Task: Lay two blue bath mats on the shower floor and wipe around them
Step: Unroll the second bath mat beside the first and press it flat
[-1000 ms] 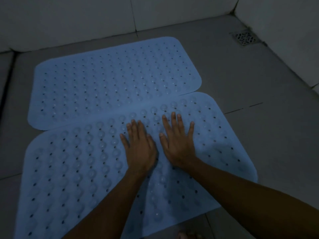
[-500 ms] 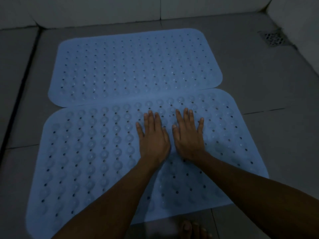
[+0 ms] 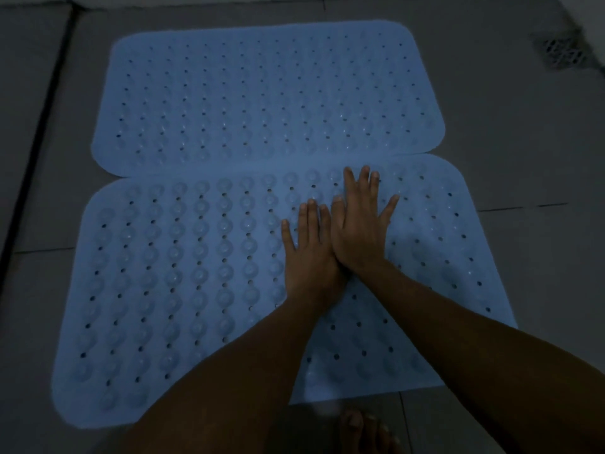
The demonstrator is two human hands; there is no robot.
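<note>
Near mat: flat on shower floor, long axis 9-to-3. Left hand and right hand: released, fingers straight, palms pressing the mat right of centre, right hand nearer the seam. Far mat: at 12 o'clock, edges touching. Drain: 1 o'clock.

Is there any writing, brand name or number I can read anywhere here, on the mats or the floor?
None: no text, label, brand or number shows.
Far mat: only holes and bumps.
Near mat: the same, with both flat hands on it.
Floor drain: blurred grille pattern, no lettering.
</note>
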